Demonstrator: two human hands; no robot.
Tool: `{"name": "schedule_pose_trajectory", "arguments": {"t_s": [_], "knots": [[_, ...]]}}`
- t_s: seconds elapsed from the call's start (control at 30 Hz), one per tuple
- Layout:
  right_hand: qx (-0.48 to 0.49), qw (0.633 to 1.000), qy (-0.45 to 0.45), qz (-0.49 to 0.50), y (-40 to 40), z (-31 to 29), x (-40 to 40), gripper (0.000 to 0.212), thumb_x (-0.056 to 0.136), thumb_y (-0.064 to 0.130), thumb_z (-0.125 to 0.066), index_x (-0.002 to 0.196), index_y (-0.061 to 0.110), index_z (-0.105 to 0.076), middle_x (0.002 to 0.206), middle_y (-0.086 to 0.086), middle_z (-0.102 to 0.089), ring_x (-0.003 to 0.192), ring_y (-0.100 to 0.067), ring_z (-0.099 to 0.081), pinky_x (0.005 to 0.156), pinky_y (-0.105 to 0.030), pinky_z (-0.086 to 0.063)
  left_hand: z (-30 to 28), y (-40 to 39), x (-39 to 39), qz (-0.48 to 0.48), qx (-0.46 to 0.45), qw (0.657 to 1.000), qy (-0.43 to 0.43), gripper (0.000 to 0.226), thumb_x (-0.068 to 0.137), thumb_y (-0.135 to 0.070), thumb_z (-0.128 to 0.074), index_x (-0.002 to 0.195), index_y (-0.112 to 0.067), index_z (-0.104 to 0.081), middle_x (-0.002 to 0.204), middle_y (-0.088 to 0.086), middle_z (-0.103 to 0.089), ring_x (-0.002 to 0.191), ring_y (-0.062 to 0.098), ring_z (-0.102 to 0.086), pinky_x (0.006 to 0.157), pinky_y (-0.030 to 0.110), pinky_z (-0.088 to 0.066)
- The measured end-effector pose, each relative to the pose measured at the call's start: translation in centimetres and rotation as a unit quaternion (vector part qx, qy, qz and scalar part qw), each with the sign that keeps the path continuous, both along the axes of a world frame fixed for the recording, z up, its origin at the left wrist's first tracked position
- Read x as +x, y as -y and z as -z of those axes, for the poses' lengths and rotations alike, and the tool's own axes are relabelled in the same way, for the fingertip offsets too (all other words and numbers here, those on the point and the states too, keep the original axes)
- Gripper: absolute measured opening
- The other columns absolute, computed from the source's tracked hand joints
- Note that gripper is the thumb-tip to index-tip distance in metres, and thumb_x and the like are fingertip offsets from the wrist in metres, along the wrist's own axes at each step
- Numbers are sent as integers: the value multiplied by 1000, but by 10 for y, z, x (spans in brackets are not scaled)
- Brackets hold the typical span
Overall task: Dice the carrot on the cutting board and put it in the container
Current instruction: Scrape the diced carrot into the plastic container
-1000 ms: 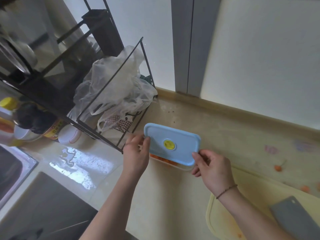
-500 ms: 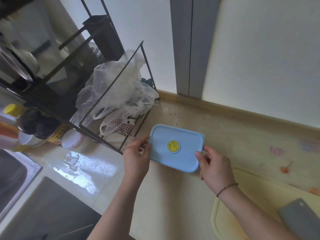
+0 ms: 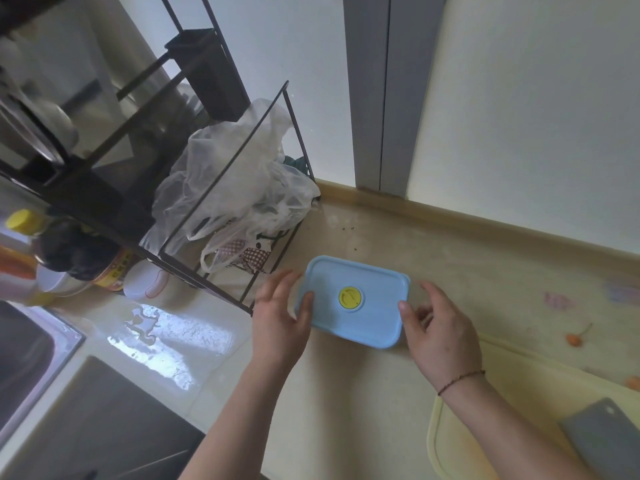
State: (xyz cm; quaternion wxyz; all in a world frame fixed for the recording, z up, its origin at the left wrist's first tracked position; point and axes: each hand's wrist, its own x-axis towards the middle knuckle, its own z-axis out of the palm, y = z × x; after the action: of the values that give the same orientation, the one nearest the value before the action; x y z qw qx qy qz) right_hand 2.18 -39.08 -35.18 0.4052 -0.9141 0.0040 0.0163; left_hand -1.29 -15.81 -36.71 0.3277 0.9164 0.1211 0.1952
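The container [image 3: 363, 323] sits flat on the beige counter, closed by a light blue lid with a yellow round valve in its middle. My left hand [image 3: 280, 320] is at its left side with fingers spread and the thumb touching the lid's edge. On the other side, my right hand [image 3: 443, 337] has loosely bent fingers, its thumb against the lid's right edge. The yellow cutting board [image 3: 460, 441] lies at the lower right with a grey cleaver [image 3: 606, 438] on it. No carrot shows through the lid.
A black wire rack [image 3: 294, 133] holding plastic bags [image 3: 235, 188] stands just left of the container. Bottles [image 3: 24, 221] and a sink [image 3: 20, 358] are at far left, a dark panel [image 3: 104, 427] below. Carrot scraps [image 3: 573, 339] lie on the counter at right.
The tilted container, with orange carrot showing under the lid, has come down flat on the counter. Both hands have loosened from gripping its ends to fingers spread.
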Motion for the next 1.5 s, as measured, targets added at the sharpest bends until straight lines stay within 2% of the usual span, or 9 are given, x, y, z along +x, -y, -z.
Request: {"name": "schedule_pose_trajectory", "arguments": {"t_s": [0.13,0.3,0.57,0.9,1.03,1.13,1.27,1.4,1.5], "knots": [[-38,997,47,-56,-2,4,6,46,89,31,-66,131,14,-57,114,-5,-57,103,-26,-58,86,-36,-51,4,7,17,141,160,976,-48,60,98,-52,-47,145,-15,-52,152,1,-49,136,25,-45,114,42,-37],[-14,998,-7,-54,-3,11,20,43,92,28,-64,133,18,-58,113,-4,-57,93,-25,-61,86,-36,-52,11,12,25,155,157,971,-96,75,100,-66,-29,151,-15,-44,157,-2,-42,148,18,-33,120,48,-28],[-61,997,-33,18,-14,-1,46,31,97,42,-47,106,21,-69,109,-2,-62,108,-28,-56,83,-33,-44,-9,9,51,52,41,995,-72,62,93,-55,-38,131,-12,-64,137,4,-60,128,27,-50,110,43,-40],[-268,959,12,-93,-55,18,56,57,96,50,-17,109,21,-64,113,-6,-55,99,-33,-51,71,-36,-37,-11,20,89,217,105,944,-227,48,110,-30,-30,156,-16,-33,163,-2,-31,153,10,-13,119,19,-5],[-129,988,43,-77,-46,13,49,59,90,55,-31,125,16,-58,119,-11,-56,107,-37,-52,85,-43,-48,-16,4,77,221,-62,955,-186,48,105,-34,-48,151,-21,-44,158,-10,-35,150,3,-12,117,12,-7],[-85,994,70,-28,-23,13,11,57,90,52,-44,131,12,-50,112,-12,-58,104,-34,-53,87,-42,-48,-7,-6,40,57,-47,994,-86,49,96,-44,-47,132,-15,-63,129,-2,-58,123,22,-53,106,28,-40],[53,987,-154,-11,-15,18,-46,66,94,45,-52,149,19,-27,82,3,-67,86,-24,-65,76,-38,-51,11,5,-8,-11,-39,993,-114,58,95,-49,-32,137,-22,-61,102,0,-66,87,19,-60,70,26,-43],[166,967,-185,47,-31,30,-57,50,100,30,-48,146,21,-32,63,1,-61,59,-9,-59,68,-27,-51,20,11,-8,-47,-163,982,-89,50,96,-34,-39,140,-22,-59,123,-5,-71,104,2,-63,80,4,-41],[240,944,-205,98,-37,26,-57,34,100,22,-50,133,25,-42,57,-6,-63,51,-9,-59,53,-19,-44,22,14,-8,-34,-211,975,-62,47,96,-27,-40,137,-20,-63,133,-11,-66,123,1,-59,99,17,-45]]}}
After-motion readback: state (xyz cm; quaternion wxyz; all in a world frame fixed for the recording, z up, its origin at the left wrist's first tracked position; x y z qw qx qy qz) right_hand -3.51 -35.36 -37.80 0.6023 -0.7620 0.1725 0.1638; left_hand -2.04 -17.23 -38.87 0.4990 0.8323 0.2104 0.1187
